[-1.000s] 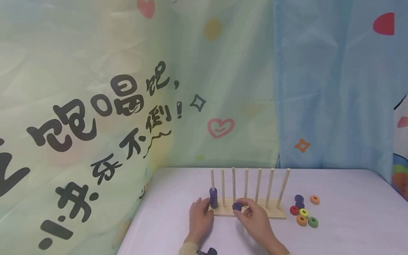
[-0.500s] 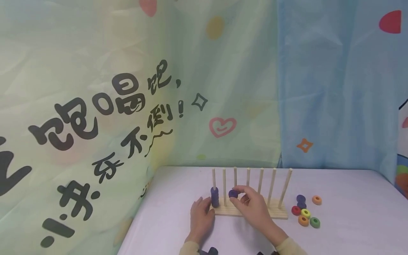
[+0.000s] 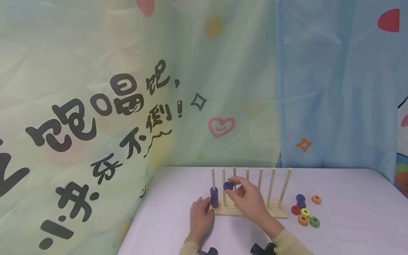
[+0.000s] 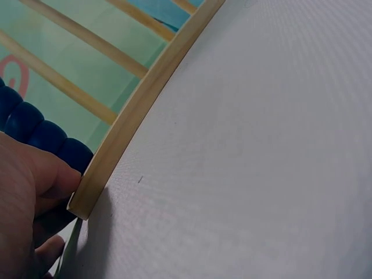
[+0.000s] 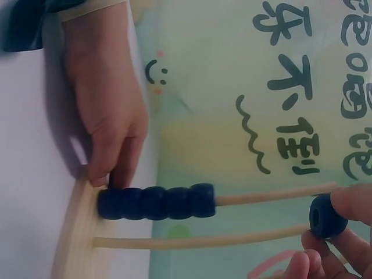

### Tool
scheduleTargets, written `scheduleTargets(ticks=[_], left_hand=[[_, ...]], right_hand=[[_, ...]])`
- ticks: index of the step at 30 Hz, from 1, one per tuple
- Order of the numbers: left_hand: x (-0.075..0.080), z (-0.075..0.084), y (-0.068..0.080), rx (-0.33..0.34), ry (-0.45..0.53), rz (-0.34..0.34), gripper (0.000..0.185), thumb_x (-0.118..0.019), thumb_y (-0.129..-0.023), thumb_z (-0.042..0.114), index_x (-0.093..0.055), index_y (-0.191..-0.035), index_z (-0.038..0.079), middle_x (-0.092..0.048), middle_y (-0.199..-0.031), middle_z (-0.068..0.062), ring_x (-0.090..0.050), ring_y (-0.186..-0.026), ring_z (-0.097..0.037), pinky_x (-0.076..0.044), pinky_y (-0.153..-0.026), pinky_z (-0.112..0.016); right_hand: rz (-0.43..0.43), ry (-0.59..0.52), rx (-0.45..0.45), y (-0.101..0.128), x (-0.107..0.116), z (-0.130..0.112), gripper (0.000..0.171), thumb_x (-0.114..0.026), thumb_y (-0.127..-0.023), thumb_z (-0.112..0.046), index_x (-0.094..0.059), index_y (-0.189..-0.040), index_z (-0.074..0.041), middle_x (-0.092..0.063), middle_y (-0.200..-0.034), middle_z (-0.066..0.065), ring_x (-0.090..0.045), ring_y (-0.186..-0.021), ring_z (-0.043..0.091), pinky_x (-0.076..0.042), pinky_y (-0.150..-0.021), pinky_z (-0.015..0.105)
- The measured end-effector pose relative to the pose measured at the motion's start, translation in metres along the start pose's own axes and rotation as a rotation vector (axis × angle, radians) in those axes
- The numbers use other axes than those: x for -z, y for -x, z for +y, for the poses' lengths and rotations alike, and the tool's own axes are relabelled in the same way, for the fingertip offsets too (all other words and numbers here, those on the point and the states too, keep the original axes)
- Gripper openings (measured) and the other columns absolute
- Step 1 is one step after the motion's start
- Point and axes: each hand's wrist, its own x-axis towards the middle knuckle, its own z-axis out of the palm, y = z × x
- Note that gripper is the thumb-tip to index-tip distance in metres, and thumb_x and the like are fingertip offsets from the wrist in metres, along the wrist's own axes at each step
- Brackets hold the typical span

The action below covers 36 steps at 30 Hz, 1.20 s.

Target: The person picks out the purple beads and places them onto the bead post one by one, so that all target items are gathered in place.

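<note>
"Seven pegs stood on that wooden rack (image 3: 248,211), and only the leftmost one carried anything: a stack of purple rings (image 3: 214,197)."

"Where was the loose one?"

"The purple ring (image 3: 227,185) was pinched between the thumb and fingertips of the right hand (image 3: 248,198), held up near the top of the second peg (image 3: 224,186), just right of the stack. It wasn't threaded on anything."

"And the other hand?"

"The left hand (image 3: 200,217) rested on the surface at the rack's left end, relaxed fingers touching the base, gripping nothing."

"So which step was it?"

"Carrying a ring to a peg, I'd judge. Next it would need the hole lined up over a peg tip before letting go. More rings (image 3: 304,209), in mixed colours, lay loose to the right of the rack."
</note>
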Motion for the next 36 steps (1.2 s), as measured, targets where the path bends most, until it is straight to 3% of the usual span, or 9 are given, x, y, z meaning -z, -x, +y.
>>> scheduleTargets(ticks=[10, 26, 36], left_hand=[[-0.001, 0.0, 0.0, -0.001, -0.016, 0.01, 0.039, -0.06, -0.08, 0.014, -0.059, -0.118, 0.013, -0.061, -0.118, -0.001, -0.041, -0.125, -0.028, -0.018, -0.109, -0.049], [-0.001, 0.0, -0.003, -0.035, -0.023, 0.036, 0.045, -0.068, -0.072, 0.022, -0.061, -0.116, 0.013, -0.062, -0.116, -0.002, -0.044, -0.121, -0.031, -0.021, -0.107, -0.051], [0.0, -0.002, -0.002, -0.01, -0.03, -0.025, 0.047, -0.066, -0.075, 0.023, -0.058, -0.12, 0.012, -0.059, -0.12, -0.002, -0.041, -0.124, -0.03, -0.018, -0.108, -0.05]], right_hand=[[0.023, -0.009, 0.036, -0.017, 0.002, -0.022, 0.029, -0.071, -0.077, -0.019, -0.063, -0.105, -0.018, -0.06, -0.083, -0.011, -0.054, -0.061, 0.008, -0.046, -0.049, 0.021], [0.01, 0.024, 0.146, -0.04, 0.003, -0.035, 0.03, -0.068, -0.08, -0.022, -0.063, -0.108, -0.015, -0.064, -0.092, -0.006, -0.053, -0.055, 0.006, -0.045, -0.047, 0.021], [-0.006, 0.024, 0.078, -0.051, -0.002, -0.037, 0.032, -0.067, -0.081, -0.022, -0.062, -0.113, -0.02, -0.066, -0.103, -0.003, -0.055, -0.057, 0.007, -0.046, -0.045, 0.022]])
